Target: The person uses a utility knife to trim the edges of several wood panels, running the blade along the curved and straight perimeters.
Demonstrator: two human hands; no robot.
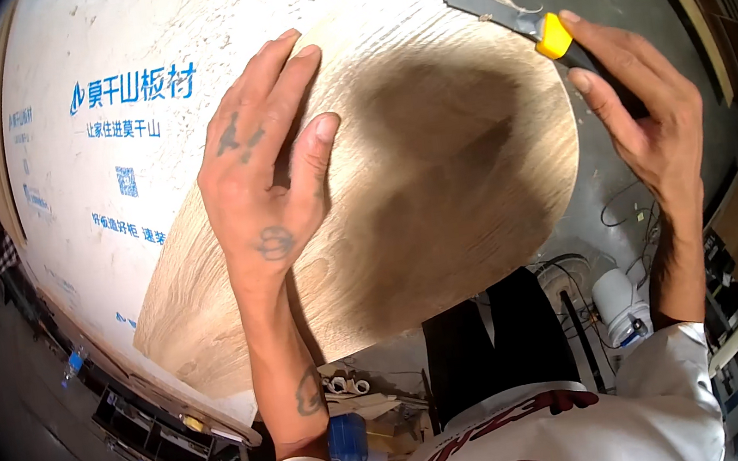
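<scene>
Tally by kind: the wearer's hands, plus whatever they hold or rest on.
Bare hands, left hand and right hand: 2
Yellow-and-black utility knife with broad grey blade: 1
Flat wood-grain sheet with curved edge: 1
Total: 4

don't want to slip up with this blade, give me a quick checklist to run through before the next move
1. Knife in hand: ok, the right hand grips it.
2. Blade out: ok, it extends past the yellow head.
3. Left hand away from the blade: ok, there is a clear gap between them.
4. Wood-grain sheet steadied: ok, the left hand rests on it; how firmly, cannot tell.
5. Sheet supported all over: not ok, its right part juts past the white board.
6. Blade touching the sheet: cannot tell.
</scene>
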